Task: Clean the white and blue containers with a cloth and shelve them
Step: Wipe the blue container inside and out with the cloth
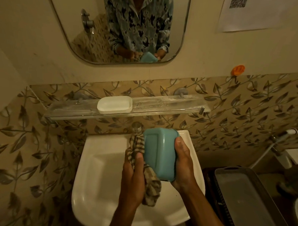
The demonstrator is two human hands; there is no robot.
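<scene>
Blue container (160, 153) — held tilted over the sink (99, 162), base turned toward the camera. Gripped from the right by the right hand (183, 164): thumb on the upper wall, fingers wrapped behind and out of sight. Checked cloth (150, 185) bunched in the left hand (134, 177), fingers closed round it, thumb pressing it against the container's left wall, loose end hanging below. White container (115, 104) upright on the glass shelf (162, 105) at the far wall, left of centre, well apart from both hands. Tap (137, 126) just beyond the cloth. Dark basket (215, 190) at near right — grey tray (247, 201) inside. Mirror (71, 22) above the shelf.
</scene>
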